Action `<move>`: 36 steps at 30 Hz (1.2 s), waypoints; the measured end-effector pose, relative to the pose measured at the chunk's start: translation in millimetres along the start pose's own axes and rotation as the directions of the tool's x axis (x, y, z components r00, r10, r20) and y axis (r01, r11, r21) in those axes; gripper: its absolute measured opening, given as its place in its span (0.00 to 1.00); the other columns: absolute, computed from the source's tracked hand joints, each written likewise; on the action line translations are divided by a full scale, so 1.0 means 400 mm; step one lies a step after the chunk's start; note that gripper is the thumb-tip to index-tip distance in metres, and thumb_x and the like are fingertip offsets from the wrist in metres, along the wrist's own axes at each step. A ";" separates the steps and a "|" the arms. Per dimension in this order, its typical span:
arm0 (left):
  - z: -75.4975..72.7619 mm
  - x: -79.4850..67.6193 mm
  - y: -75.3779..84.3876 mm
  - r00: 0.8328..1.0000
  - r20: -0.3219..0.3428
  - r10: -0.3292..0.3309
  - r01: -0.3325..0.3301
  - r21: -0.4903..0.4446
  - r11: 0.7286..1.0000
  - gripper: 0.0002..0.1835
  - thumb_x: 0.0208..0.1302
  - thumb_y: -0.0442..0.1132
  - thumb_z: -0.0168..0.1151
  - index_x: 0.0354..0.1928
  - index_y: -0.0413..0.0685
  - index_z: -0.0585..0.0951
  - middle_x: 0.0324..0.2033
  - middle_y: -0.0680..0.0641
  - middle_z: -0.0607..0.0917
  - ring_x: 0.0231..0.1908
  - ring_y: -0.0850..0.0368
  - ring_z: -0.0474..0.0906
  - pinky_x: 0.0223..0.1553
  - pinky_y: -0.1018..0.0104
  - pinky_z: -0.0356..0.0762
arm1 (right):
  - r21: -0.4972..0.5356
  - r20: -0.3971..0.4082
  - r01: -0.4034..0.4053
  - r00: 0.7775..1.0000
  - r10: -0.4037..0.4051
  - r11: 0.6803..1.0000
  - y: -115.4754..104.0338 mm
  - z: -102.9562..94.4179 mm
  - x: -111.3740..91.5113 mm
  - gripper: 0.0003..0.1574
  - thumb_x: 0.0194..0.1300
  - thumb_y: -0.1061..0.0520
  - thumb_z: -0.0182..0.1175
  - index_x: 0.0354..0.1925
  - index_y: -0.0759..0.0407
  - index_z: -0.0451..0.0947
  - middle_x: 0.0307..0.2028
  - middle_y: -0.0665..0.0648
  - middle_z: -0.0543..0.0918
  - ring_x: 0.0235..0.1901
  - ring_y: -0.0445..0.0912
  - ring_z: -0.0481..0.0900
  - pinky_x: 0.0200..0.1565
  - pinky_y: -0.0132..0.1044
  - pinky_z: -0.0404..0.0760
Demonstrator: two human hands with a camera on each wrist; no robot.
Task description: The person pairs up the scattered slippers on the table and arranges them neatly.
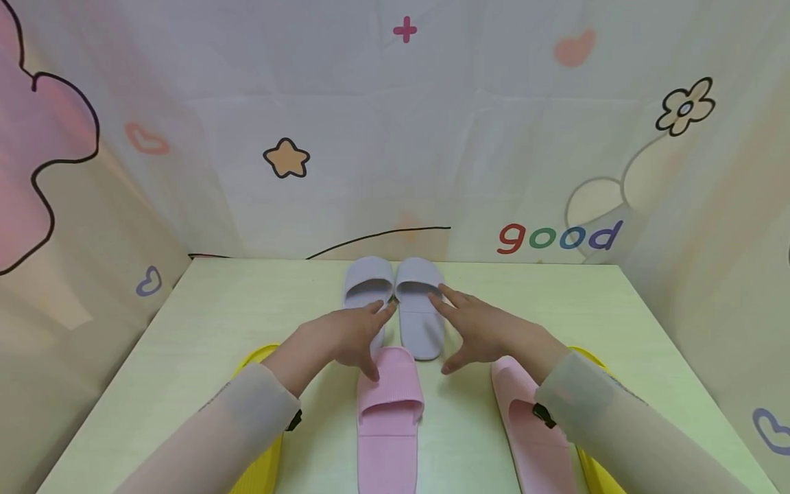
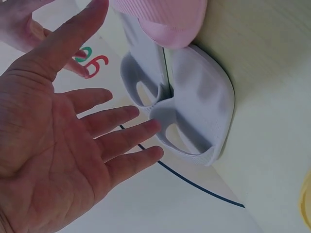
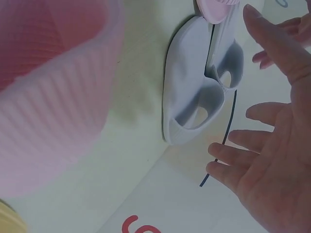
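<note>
Both hands hang over the table (image 1: 543, 291) with fingers spread and holding nothing, the left hand (image 1: 353, 337) and right hand (image 1: 487, 331) with palms turned inward. The left grey slipper (image 1: 369, 270) and right grey slipper (image 1: 422, 335) lie side by side at the far edge, toes toward the curtain (image 1: 370, 103), between and slightly beyond the hands. The centre pink slipper (image 1: 387, 453) lies toe-first behind them, close to the left grey heel; whether they touch cannot be told.

That crowding looks like the main risk: the left thumb hangs over the pink toe, so a low inward sweep could nudge the slipper askew. Fingers pressing forward might shove the grey pair into the curtain, and uneven pressure from the two sides could twist one ahead of the other. The right sleeve (image 1: 623, 418) overlaps the right pink slipper (image 1: 538, 453) in the head view; if the forearm dropped, it could drag that slipper or the right yellow slipper (image 1: 597, 473) out of line.
</note>
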State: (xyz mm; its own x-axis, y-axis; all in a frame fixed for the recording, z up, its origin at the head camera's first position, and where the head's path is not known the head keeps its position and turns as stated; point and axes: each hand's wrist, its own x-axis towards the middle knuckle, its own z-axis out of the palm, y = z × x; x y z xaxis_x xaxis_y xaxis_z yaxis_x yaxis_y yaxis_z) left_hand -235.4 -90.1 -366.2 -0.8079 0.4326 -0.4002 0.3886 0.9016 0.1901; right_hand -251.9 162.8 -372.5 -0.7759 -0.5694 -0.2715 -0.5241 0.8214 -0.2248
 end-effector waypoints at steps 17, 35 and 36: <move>0.059 -0.042 0.038 0.996 -0.029 0.087 -0.087 -0.013 0.996 0.55 0.55 0.58 0.79 0.80 0.49 0.62 0.76 0.48 0.70 0.74 0.49 0.69 0.74 0.52 0.68 | 0.106 0.035 -0.017 0.999 0.013 0.994 0.057 0.032 -0.111 0.70 0.54 0.35 0.77 0.82 0.57 0.53 0.81 0.65 0.54 0.78 0.67 0.58 0.73 0.64 0.64; 0.097 -0.042 0.043 0.993 -0.042 0.110 -0.111 -0.015 0.994 0.49 0.53 0.60 0.79 0.74 0.48 0.71 0.65 0.47 0.80 0.63 0.51 0.79 0.68 0.55 0.75 | 0.180 0.078 -0.086 0.994 0.073 0.980 0.089 0.068 -0.196 0.64 0.49 0.34 0.80 0.76 0.57 0.67 0.72 0.63 0.72 0.68 0.61 0.74 0.67 0.63 0.74; 0.099 -0.041 0.043 0.993 -0.042 0.113 -0.113 -0.014 0.993 0.49 0.53 0.60 0.79 0.74 0.48 0.72 0.64 0.47 0.80 0.62 0.51 0.79 0.68 0.55 0.75 | 0.182 0.081 -0.093 0.994 0.079 0.979 0.090 0.070 -0.198 0.63 0.49 0.34 0.80 0.75 0.57 0.68 0.71 0.62 0.73 0.67 0.61 0.75 0.67 0.63 0.75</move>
State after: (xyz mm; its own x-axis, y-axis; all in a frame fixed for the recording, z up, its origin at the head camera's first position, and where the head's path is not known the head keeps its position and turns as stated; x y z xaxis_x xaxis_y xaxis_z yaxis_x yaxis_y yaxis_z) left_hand -197.9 -81.9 -391.9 -0.7769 0.5310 -0.3382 0.4712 0.8467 0.2470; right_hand -199.4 236.5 -385.0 -0.7841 -0.5031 -0.3634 -0.3772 0.8513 -0.3648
